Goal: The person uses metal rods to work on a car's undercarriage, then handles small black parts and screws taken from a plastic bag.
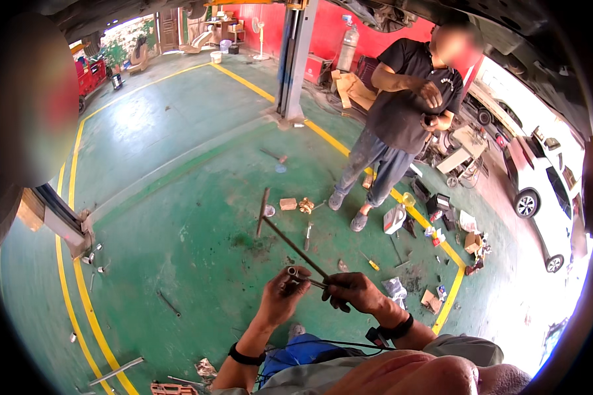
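Observation:
My right hand [356, 291] is closed around a long dark T-handle wrench [291, 245], whose crossbar points up and away from me, over the green floor. My left hand [282, 296], just left of it, has its fingers wrapped round a small metal socket [292, 272]. A thin metal shaft extends from the socket toward my right hand; I cannot tell whether it joins the wrench. Below the wrench, loose tools lie on the floor, among them a screwdriver [373, 263] with a yellow handle.
A co-worker [402, 118] stands ahead right, both hands at a small dark object. Lift posts [291, 69] stand ahead and left, beneath a raised vehicle [382, 14]. Cartons, a white jug [394, 219] and scattered parts lie right. A white car [534, 197] is parked far right.

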`<state>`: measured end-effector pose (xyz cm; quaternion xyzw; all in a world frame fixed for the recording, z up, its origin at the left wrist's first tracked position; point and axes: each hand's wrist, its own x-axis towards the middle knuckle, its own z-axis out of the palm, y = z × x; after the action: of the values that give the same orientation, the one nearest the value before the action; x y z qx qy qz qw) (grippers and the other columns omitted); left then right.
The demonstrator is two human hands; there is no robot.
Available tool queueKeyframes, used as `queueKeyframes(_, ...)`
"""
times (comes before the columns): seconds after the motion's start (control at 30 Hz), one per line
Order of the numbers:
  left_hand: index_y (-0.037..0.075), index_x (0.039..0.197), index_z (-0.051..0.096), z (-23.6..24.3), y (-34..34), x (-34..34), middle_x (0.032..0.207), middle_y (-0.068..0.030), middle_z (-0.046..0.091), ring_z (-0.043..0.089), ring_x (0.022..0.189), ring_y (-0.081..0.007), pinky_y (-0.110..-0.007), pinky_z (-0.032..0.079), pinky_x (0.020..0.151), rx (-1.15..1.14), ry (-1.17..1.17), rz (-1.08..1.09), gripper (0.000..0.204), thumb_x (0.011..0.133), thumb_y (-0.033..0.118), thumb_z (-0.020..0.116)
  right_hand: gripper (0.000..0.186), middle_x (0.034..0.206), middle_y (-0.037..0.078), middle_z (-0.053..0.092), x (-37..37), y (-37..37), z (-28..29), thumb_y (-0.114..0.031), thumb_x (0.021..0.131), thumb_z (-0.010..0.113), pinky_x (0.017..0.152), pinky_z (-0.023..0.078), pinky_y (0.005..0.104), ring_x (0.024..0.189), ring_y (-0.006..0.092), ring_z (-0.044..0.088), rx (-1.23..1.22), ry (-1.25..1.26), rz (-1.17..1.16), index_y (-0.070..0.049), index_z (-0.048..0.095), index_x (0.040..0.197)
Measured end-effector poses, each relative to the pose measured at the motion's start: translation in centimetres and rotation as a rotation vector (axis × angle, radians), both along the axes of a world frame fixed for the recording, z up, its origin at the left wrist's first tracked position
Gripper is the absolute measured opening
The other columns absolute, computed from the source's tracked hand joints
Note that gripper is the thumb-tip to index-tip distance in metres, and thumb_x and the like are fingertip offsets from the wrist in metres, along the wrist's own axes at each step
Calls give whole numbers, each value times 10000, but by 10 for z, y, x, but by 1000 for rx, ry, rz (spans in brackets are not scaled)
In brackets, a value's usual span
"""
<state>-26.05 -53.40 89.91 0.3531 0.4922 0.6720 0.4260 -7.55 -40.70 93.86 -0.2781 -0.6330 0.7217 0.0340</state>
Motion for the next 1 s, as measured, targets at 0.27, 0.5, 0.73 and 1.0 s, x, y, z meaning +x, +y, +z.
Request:
queueKeyframes(0.27,6,1035,633,66,39,-26,879,35,612,479,703,-18,-201,410,628,43,330,-12,109,943,63,641,326,793,49,641,-24,13,26,-342,971,607,449,408,211,574,70,552,-27,149,-278,-20,611,1019)
queueKeyframes(0.5,-11,1028,595,99,67,-26,1004,-33,624,522,762,-36,-203,433,666,173,232,-25,76,986,44,565,331,816,84,634,-45,27,46,-298,994,579,392,401,210,507,84,524,-420,426,-327,3,544,1128)
queueKeyframes(0.73,-32,1073,586,126,87,-31,886,-62,652,425,577,-26,-182,353,521,245,277,-12,274,1062,177,411,364,895,115,665,-50,41,42,-309,993,551,447,429,230,621,120,584,-626,446,-295,22,561,1145)
queueKeyframes(1.0,-17,1059,612,152,84,-51,765,-81,650,390,515,-30,-174,305,480,147,352,31,338,1061,262,421,273,888,69,660,-57,36,19,-282,980,568,605,454,235,767,136,596,-676,634,-413,-30,589,1083)
